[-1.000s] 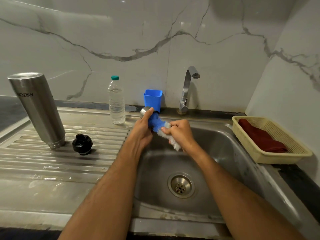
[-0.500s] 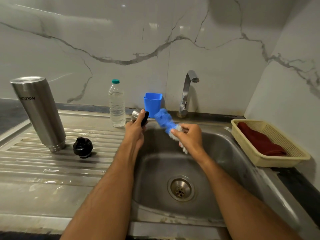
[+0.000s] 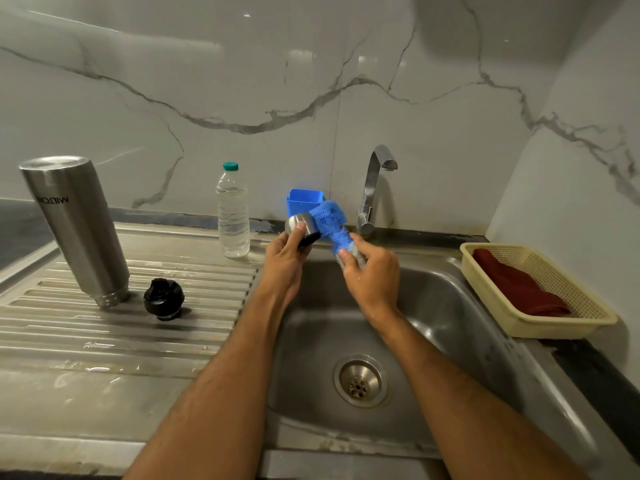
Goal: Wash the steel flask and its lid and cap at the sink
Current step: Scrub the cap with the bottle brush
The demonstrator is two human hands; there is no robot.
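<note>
1. Left hand [image 3: 284, 261] gripped the small steel cap [image 3: 300, 226] above the back edge of the sink [image 3: 450, 327], fingers curled round it.
2. Right hand [image 3: 372, 275] pinched the blue scrubber [image 3: 330, 221] by its lower end; its top touched the cap's side.
3. Flask [image 3: 74, 230] stood upside down on the ribbed drainboard [image 3: 104, 341], tilted slightly, well left of both hands.
4. Black lid [image 3: 163, 298] sat on the drainboard just beside the flask's mouth end.
5. Water bottle [image 3: 232, 211] stood upright at the wall, near a blue cup [image 3: 301, 200] behind the cap.
6. Tap [image 3: 374, 188] behind the sink; no water visible.
7. Cream basket [image 3: 571, 320] with a dark red cloth [image 3: 516, 289] right of the sink.
</note>
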